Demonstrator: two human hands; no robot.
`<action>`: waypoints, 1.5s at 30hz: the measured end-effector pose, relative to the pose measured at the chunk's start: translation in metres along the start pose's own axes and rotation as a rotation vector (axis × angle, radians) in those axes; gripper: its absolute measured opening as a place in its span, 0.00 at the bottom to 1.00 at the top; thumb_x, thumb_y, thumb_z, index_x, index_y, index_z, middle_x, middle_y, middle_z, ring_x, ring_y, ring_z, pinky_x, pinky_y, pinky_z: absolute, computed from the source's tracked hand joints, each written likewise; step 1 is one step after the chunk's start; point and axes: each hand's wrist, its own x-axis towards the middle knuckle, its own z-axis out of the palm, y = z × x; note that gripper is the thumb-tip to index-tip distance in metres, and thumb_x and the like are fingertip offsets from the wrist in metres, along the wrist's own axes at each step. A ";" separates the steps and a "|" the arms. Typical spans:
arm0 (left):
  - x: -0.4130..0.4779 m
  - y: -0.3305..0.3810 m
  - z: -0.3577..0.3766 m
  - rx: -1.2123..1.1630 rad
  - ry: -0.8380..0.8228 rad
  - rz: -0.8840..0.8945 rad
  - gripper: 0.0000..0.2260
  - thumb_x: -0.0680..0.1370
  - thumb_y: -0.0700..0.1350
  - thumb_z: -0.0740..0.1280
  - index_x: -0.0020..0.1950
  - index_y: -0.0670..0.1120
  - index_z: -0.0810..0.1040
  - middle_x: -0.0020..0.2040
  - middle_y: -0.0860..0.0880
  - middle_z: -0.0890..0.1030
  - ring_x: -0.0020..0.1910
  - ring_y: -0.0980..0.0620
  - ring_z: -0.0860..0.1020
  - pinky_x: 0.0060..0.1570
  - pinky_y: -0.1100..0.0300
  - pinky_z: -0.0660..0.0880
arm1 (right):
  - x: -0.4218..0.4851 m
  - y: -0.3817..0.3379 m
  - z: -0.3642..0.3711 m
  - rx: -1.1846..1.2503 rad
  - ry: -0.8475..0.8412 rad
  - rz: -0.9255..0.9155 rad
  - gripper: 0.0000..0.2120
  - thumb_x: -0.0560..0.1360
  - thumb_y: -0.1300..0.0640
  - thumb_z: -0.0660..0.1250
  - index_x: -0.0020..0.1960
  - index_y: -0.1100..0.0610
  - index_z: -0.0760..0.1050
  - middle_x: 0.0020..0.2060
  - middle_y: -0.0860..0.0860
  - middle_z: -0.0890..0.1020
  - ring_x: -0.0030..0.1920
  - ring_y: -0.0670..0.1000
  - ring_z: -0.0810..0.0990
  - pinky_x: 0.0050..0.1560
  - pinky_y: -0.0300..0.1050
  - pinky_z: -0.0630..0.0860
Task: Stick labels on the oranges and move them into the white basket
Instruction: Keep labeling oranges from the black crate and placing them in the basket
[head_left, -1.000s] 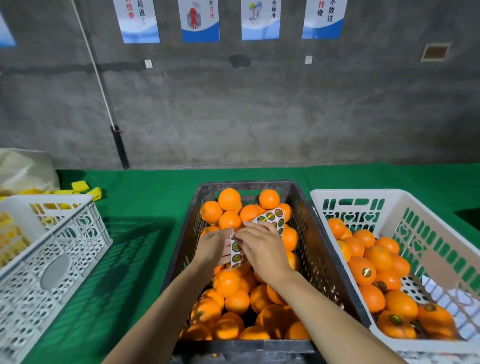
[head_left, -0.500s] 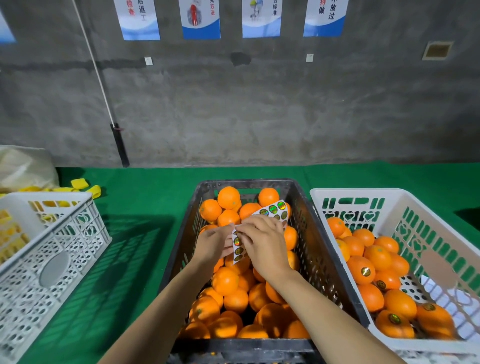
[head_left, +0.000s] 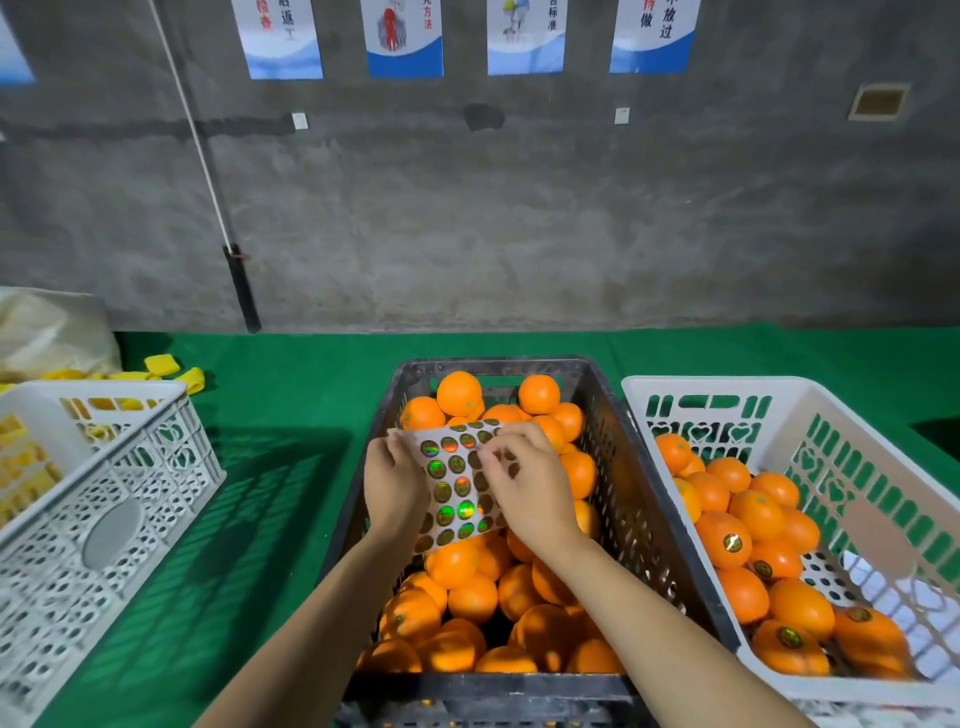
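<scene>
Label sheet (head_left: 460, 486) sits betw. both hands, held above the black crate (head_left: 631, 499) of oranges (head_left: 457, 392). Left hand (head_left: 392, 480) grips its left edge, fingers curled round it; right hand (head_left: 527, 480) pinches at the sheet's upper right, fingertips on a sticker. Sheet is pale, tilted, w/ rows of round shiny holographic labels. White basket (head_left: 779, 395) at right holds labelled oranges.
</scene>
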 end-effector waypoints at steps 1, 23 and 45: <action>-0.001 0.002 0.000 0.004 0.020 -0.008 0.14 0.86 0.50 0.51 0.49 0.43 0.69 0.41 0.48 0.73 0.39 0.52 0.72 0.39 0.54 0.67 | 0.001 0.002 -0.001 0.065 -0.076 0.098 0.05 0.80 0.54 0.66 0.48 0.52 0.80 0.52 0.43 0.76 0.54 0.38 0.73 0.54 0.30 0.69; -0.004 0.011 0.001 -0.059 0.102 0.076 0.13 0.86 0.47 0.50 0.47 0.41 0.65 0.39 0.47 0.67 0.34 0.53 0.66 0.35 0.57 0.63 | -0.002 0.008 0.044 0.013 -0.885 0.578 0.14 0.81 0.66 0.60 0.64 0.67 0.77 0.62 0.64 0.79 0.55 0.56 0.79 0.49 0.45 0.77; -0.005 0.009 -0.002 -0.074 0.109 0.044 0.15 0.86 0.48 0.50 0.48 0.39 0.67 0.39 0.44 0.70 0.36 0.50 0.68 0.36 0.54 0.65 | -0.018 0.023 0.071 -0.487 -0.977 0.363 0.46 0.71 0.49 0.78 0.80 0.54 0.54 0.75 0.57 0.61 0.73 0.62 0.66 0.72 0.54 0.67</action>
